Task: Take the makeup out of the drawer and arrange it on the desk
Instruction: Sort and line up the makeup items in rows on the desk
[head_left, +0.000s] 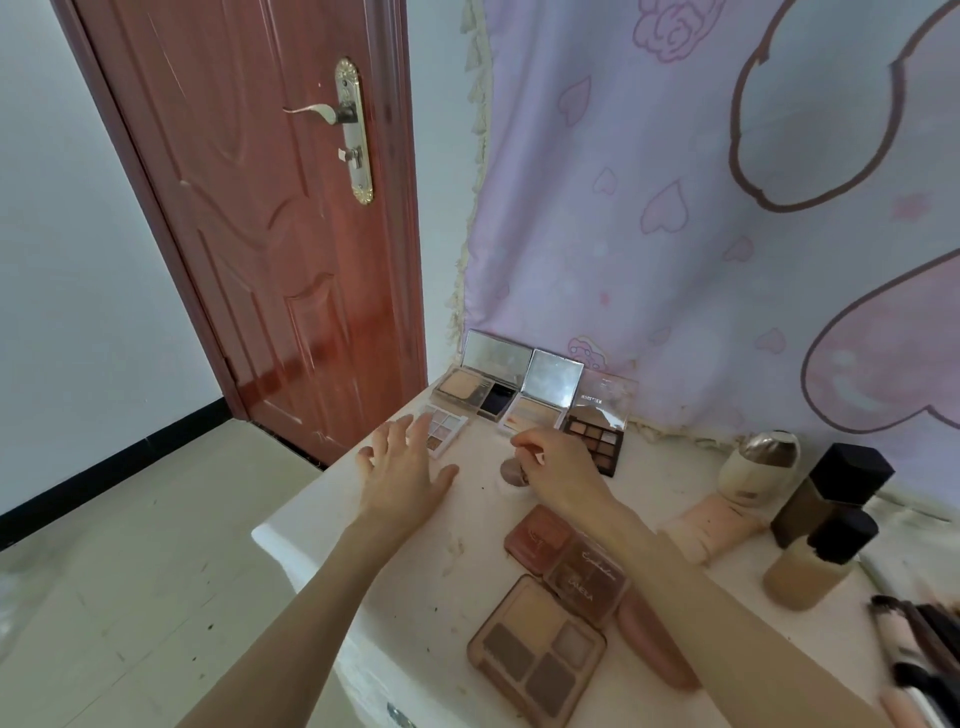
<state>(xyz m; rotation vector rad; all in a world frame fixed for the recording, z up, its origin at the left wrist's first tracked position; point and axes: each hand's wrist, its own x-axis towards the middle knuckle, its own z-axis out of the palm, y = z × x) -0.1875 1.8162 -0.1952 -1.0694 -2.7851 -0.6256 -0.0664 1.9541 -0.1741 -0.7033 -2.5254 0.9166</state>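
Head view. The white desk (322, 512) carries the makeup in two groups. Along the far edge, against the pink wall cloth (675, 234), three compacts stand open with lids raised: a powder compact (470, 389), a mirrored compact (540, 402) and a dark eyeshadow palette (595, 434), set side by side in a row running left to right. A small pale palette (441, 428) lies flat just in front of them, its long axis angled toward the far left.

The left hand (408, 475) hovers over the desk with fingers spread and straight, gripping nothing; its fingertips overlap the small pale palette. The right hand (558, 473) has fingers curled downward, pinching a small round pot (514, 473) that rests on the desk surface.

Near the front, a rose blush compact (537, 535), a brown palette (587, 577) and a four-pan palette (537, 647) lie closed-in together along a diagonal. Two foundation bottles (826, 525) stand upright at right.
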